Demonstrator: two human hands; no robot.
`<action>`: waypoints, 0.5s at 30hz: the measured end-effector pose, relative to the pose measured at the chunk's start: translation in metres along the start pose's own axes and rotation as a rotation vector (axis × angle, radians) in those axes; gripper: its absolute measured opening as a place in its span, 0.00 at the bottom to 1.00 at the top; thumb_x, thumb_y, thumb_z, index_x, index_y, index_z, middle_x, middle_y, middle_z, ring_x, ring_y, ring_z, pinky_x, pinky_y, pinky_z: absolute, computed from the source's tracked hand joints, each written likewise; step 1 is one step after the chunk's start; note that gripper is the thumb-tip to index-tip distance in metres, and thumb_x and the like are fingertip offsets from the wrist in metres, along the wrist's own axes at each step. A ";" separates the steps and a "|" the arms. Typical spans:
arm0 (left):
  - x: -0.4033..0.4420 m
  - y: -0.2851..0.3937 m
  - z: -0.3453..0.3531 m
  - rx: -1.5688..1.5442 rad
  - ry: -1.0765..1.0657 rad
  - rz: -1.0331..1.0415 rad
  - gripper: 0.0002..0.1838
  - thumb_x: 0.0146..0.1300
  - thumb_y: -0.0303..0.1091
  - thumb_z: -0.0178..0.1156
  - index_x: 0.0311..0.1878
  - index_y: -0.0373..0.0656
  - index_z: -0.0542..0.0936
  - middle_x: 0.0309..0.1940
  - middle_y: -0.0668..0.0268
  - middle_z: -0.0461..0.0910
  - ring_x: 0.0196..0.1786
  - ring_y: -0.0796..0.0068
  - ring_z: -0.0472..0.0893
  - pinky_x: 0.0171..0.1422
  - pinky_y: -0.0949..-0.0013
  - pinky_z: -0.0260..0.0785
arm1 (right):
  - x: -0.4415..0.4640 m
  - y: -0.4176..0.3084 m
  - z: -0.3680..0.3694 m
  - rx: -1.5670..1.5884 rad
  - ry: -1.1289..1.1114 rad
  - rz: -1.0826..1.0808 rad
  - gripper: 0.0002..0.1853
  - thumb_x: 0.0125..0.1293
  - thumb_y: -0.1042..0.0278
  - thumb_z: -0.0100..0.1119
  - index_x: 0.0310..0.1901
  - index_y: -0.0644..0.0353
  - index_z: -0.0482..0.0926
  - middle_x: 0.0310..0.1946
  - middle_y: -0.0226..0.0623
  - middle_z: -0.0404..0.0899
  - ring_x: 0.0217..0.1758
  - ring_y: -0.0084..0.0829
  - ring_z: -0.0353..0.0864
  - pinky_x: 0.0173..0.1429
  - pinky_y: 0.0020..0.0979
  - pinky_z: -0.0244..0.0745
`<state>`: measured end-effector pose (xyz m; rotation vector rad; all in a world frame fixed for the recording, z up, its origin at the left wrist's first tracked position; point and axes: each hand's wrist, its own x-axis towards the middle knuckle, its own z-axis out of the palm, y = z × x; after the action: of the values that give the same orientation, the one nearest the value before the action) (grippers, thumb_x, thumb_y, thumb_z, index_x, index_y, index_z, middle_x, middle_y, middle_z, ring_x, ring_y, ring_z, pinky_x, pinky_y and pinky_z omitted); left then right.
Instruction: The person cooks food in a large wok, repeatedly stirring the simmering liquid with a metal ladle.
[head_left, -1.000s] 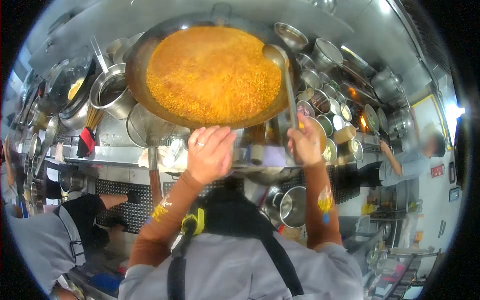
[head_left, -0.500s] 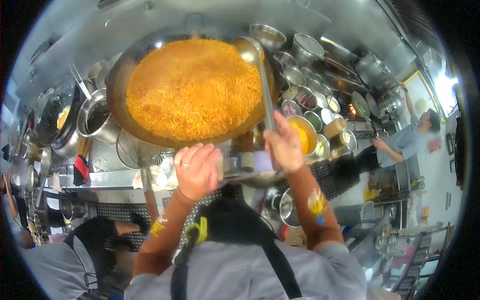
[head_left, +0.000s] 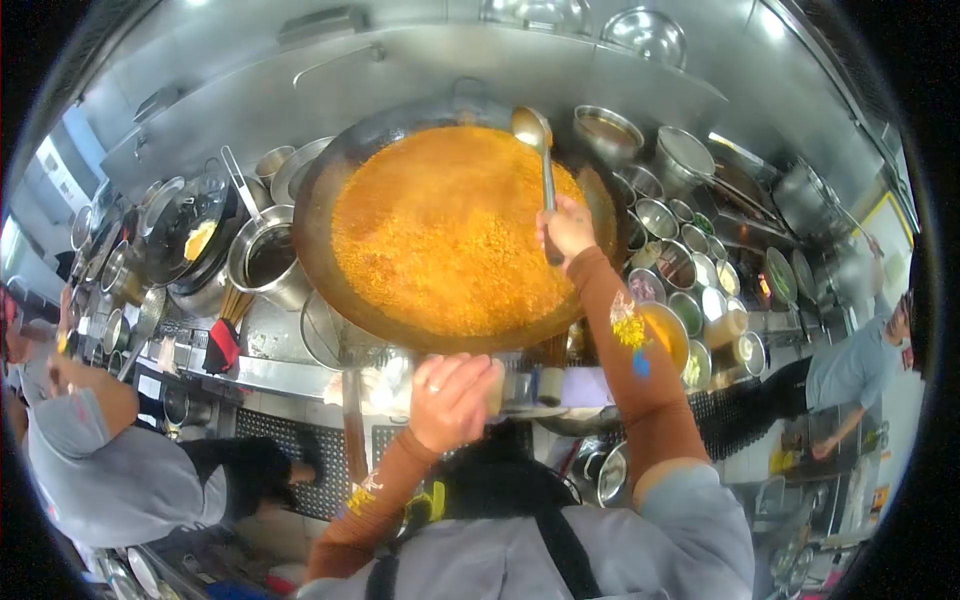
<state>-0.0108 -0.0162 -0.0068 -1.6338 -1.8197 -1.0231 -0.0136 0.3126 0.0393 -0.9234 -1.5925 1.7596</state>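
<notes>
A big dark wok (head_left: 320,285) holds an orange, grainy, wet-looking mass (head_left: 450,240), with steam hazing its surface. My right hand (head_left: 568,228) is closed round the handle of a metal ladle (head_left: 549,185). The ladle's bowl is over the far right of the wok. At the near rim, my left hand (head_left: 450,400) has its fingers curled round a pale handle (head_left: 495,388); only the end of this handle shows past the fingers.
Right of the wok stand several metal bowls of ingredients (head_left: 677,262) and a bowl of orange liquid (head_left: 664,330). A pot of dark liquid (head_left: 270,255) with a strainer is on the left. Co-workers stand at left (head_left: 125,455) and right (head_left: 850,365).
My right hand has moved forward over the wok's right side with the ladle, whose bowl has shifted forward. My left hand stays by the near rim. The camera view has shifted.
</notes>
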 end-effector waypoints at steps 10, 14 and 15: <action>0.000 0.003 0.002 0.018 0.020 -0.050 0.21 0.51 0.27 0.64 0.51 0.51 0.88 0.53 0.69 0.86 0.57 0.66 0.82 0.71 0.54 0.62 | 0.050 -0.008 0.026 0.030 -0.230 0.090 0.17 0.70 0.77 0.58 0.59 0.61 0.75 0.29 0.31 0.80 0.24 0.21 0.77 0.25 0.26 0.75; -0.001 0.004 0.003 0.018 0.014 -0.065 0.21 0.52 0.27 0.64 0.51 0.52 0.88 0.52 0.70 0.87 0.58 0.66 0.82 0.72 0.55 0.61 | 0.060 -0.009 0.039 0.121 -0.329 0.144 0.12 0.71 0.78 0.61 0.53 0.59 0.74 0.29 0.32 0.79 0.26 0.24 0.78 0.26 0.29 0.74; -0.001 0.004 0.004 0.029 0.011 -0.066 0.21 0.52 0.27 0.64 0.51 0.52 0.88 0.53 0.70 0.87 0.58 0.66 0.82 0.73 0.55 0.60 | 0.061 -0.010 0.043 0.134 -0.365 0.158 0.12 0.71 0.78 0.61 0.53 0.59 0.74 0.30 0.33 0.80 0.26 0.23 0.78 0.27 0.29 0.74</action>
<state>-0.0065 -0.0140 -0.0092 -1.5573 -1.8836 -1.0272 -0.0845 0.3375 0.0443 -0.7096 -1.6277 2.2179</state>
